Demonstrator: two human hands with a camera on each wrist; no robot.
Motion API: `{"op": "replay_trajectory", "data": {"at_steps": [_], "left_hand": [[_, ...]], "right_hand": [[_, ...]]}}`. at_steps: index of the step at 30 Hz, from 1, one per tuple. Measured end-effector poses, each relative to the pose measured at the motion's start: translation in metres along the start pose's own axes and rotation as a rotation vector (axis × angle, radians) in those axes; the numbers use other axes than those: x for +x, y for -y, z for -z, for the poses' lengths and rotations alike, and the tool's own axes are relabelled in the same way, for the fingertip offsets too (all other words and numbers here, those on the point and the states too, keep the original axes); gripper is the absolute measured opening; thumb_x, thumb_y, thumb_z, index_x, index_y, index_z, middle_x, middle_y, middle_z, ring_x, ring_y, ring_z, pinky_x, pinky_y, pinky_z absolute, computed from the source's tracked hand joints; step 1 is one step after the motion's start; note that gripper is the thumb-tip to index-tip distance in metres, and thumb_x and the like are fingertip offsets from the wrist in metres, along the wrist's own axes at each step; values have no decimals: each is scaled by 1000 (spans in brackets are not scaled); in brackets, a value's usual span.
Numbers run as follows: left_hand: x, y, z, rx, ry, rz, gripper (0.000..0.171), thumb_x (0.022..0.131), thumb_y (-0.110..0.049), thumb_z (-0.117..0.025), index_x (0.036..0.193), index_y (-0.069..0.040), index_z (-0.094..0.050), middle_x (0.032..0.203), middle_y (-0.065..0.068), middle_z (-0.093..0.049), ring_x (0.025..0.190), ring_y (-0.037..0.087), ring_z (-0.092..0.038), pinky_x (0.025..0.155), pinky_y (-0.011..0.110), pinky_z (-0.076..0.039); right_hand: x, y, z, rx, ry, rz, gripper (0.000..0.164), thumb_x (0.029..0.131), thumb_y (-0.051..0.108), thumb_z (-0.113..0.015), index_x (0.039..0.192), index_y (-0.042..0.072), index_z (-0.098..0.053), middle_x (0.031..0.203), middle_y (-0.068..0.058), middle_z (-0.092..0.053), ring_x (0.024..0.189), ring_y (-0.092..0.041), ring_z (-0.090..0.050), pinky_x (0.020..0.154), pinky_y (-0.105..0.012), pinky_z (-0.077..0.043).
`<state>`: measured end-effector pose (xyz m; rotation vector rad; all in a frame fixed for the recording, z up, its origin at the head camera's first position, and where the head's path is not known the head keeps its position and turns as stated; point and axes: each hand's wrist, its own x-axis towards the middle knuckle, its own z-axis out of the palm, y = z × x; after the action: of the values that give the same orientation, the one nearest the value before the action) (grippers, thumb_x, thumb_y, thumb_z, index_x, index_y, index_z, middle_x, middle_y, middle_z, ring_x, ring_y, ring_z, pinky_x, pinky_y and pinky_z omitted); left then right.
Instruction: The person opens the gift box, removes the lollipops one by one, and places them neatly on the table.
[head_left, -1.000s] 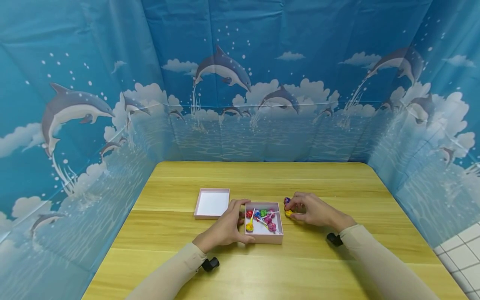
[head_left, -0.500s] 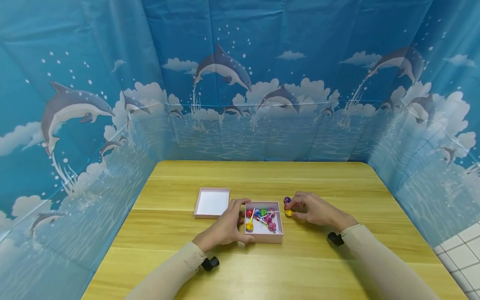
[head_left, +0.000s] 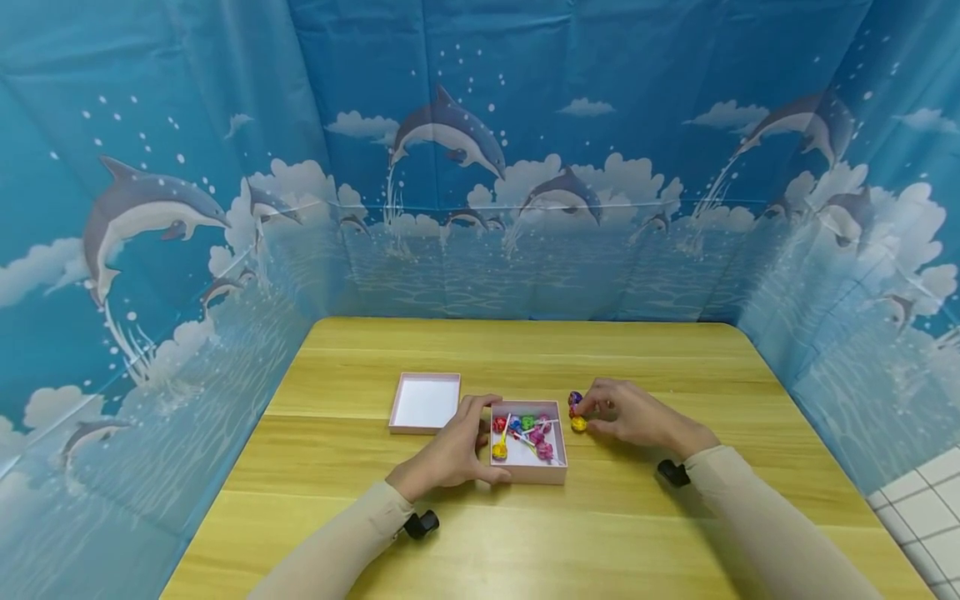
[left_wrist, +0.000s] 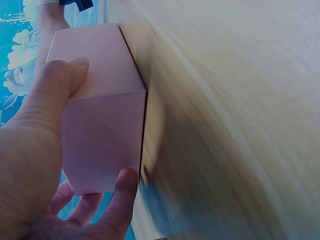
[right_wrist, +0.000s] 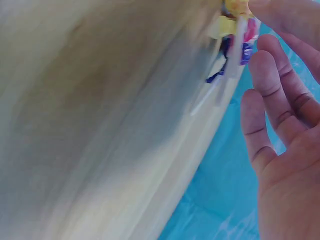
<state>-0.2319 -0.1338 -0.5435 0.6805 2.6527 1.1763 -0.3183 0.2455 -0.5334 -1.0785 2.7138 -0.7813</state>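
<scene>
My left hand [head_left: 453, 450] grips the left side of a pink open box [head_left: 528, 473], thumb at its near face and fingers round the far corner. Inside lie several wrapped lollipops, among them a yellow lollipop [head_left: 499, 451], a green one [head_left: 527, 422] and a pink one [head_left: 544, 451]. The left wrist view shows my thumb pressed on the pink box wall [left_wrist: 102, 145]. Just right of the box, my right hand [head_left: 637, 415] pinches another yellow lollipop [head_left: 578, 424]. Beside its fingertips is a purple-wrapped lollipop [head_left: 575, 398]. White sticks point downward in the right wrist view.
A shallow pink box lid [head_left: 426, 403], white inside, lies on the wooden table [head_left: 525, 542] left of the box. A blue dolphin-print curtain [head_left: 480, 267] surrounds the table's back and sides.
Both hands, the box and the lollipops stay nearly in place. The head view shifts slightly.
</scene>
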Motion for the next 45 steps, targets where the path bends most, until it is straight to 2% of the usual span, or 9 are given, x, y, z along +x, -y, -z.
{"op": "replay_trajectory", "data": {"at_steps": [4, 10, 14, 18, 27, 30, 34, 39, 45], "left_hand": [[1, -1, 1, -1, -4, 2, 122, 87, -40, -106, 180, -17, -31, 164, 15, -47, 130, 21, -64, 118, 41, -58], [2, -2, 1, -11, 1, 18, 123, 86, -38, -107, 181, -20, -31, 167, 13, -45, 133, 21, -63, 122, 41, -58], [2, -1, 0, -22, 3, 24, 123, 87, -38, -107, 181, -22, -30, 168, 12, -45, 135, 21, -64, 123, 41, -57], [2, -1, 0, -14, 3, 19, 122, 87, -40, -106, 181, -22, -30, 166, 12, -45, 135, 21, -65, 122, 42, -57], [1, 0, -1, 1, -2, -3, 123, 89, -45, -105, 182, -19, -30, 172, 14, -43, 141, 24, -65, 126, 48, -55], [0, 2, -2, 8, -3, -13, 123, 89, -47, -104, 182, -17, -29, 173, 14, -42, 142, 24, -66, 124, 47, -56], [-1, 4, -2, 12, 4, -19, 122, 90, -46, -104, 182, -16, -29, 171, 13, -43, 139, 21, -66, 119, 40, -59], [-1, 4, -2, 37, -1, -23, 122, 89, -49, -103, 181, -18, -30, 170, 11, -45, 136, 19, -64, 120, 41, -58], [-1, 3, -1, 38, -4, -26, 121, 90, -49, -103, 181, -19, -30, 172, 12, -43, 136, 20, -66, 120, 44, -57]], "right_hand": [[2, 6, 5, -3, -38, 41, 22, 106, 13, -87, 125, 25, -87, 118, 6, -78, 101, -9, -70, 89, -34, -65], [9, 28, 13, -34, -74, 133, 19, 108, 11, -85, 126, 17, -86, 118, -1, -79, 99, -11, -72, 86, -43, -66], [17, 51, 18, -47, -62, 182, 20, 109, 12, -84, 128, 17, -86, 120, -5, -79, 93, -20, -71, 82, -43, -65], [27, 68, 20, -106, -34, 253, 20, 108, 13, -84, 128, 17, -86, 123, -1, -78, 94, -16, -69, 82, -40, -63], [52, 101, 11, -112, 153, 336, 22, 110, 14, -81, 132, 13, -85, 131, -4, -79, 117, -28, -78, 103, -49, -67], [61, 110, 4, -135, 220, 358, 27, 111, 17, -82, 138, 14, -84, 138, -5, -79, 124, -26, -78, 108, -47, -67], [71, 117, -6, -173, 286, 395, 25, 110, 18, -84, 135, 16, -85, 145, -5, -80, 134, -22, -76, 114, -45, -65], [79, 122, -13, -170, 371, 380, 20, 110, 13, -82, 130, 16, -86, 130, 0, -85, 123, -20, -79, 109, -39, -66], [88, 124, -20, -168, 440, 362, 25, 107, 8, -84, 130, 16, -87, 125, 1, -86, 111, -15, -81, 101, -32, -67]]}}
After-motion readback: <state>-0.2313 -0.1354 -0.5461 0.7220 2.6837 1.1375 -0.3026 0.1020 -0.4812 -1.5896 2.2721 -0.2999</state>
